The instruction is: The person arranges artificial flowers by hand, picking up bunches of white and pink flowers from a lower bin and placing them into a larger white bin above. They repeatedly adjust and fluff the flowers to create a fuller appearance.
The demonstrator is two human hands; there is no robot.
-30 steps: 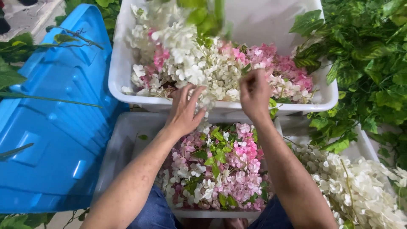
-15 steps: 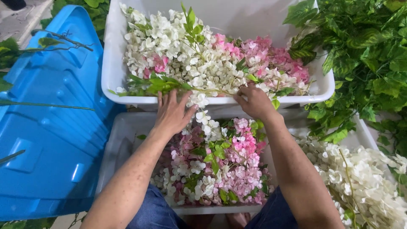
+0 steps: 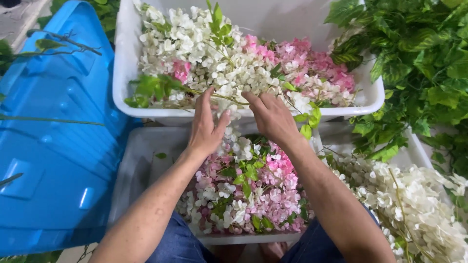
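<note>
We see the white flower sprays (image 3: 214, 63) heaped loosely with pink ones in the far white tub (image 3: 122, 92) at twelve o'clock, spilling over its near rim, green stems lying flat.

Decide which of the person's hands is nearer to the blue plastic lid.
Left. The left hand is over the white flowers, just right of the blue plastic lid. The right hand is farther right, beyond the left.

Floor (image 3: 19, 19) w/ white tubs (image 3: 127, 63), blue lid (image 3: 58, 146)
</note>
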